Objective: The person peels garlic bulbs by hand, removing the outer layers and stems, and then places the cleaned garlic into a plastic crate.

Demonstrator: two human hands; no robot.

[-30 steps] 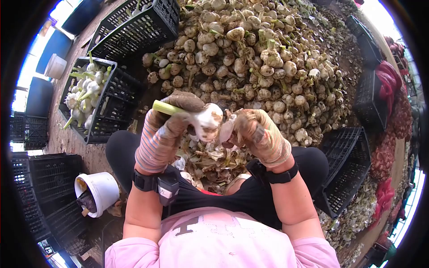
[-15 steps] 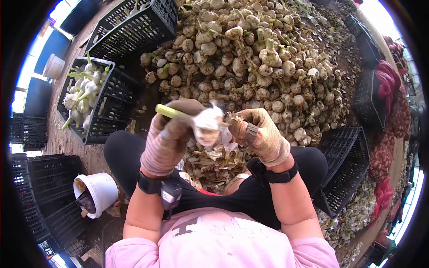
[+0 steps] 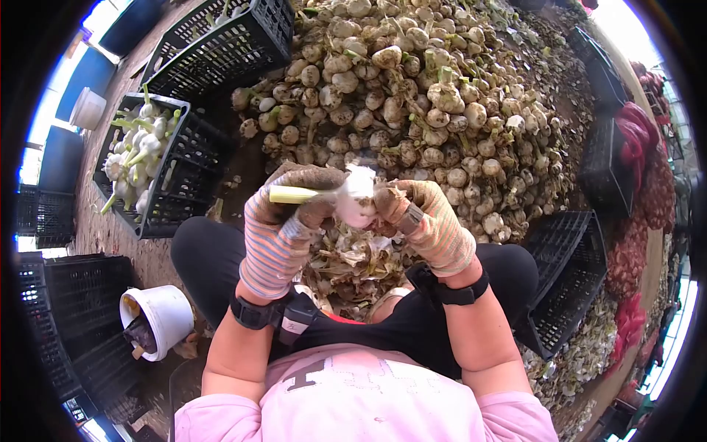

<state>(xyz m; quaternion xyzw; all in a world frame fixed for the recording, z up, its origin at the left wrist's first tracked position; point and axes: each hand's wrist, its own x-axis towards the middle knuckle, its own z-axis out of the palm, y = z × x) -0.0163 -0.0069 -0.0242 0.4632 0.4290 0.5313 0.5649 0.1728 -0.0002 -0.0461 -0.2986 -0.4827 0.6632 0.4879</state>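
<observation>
A white garlic bulb (image 3: 356,199) with a pale green stem is between my two gloved hands, above my lap. My left hand (image 3: 289,210), in a striped work glove with dirty fingers, is closed around the stem and the bulb's near side. The fingers of my right hand (image 3: 427,221) are pinched at the bulb's other side; a small grey band sits on one of them. Exactly what the right fingertips grip is blurred. Loose dry garlic skins (image 3: 353,265) lie below, between my legs.
A large heap of unpeeled garlic bulbs (image 3: 412,110) lies ahead. At left, a black crate (image 3: 188,173) holds cleaned bulbs with stems; another crate (image 3: 221,55) stands beyond it. A white bucket (image 3: 166,320) stands at lower left, and a black crate (image 3: 567,272) tilts at right.
The garlic bulb has turned and shifted slightly right. My right fingers, a little apart from it before, now press against its side. My left wrist has moved slightly right.
</observation>
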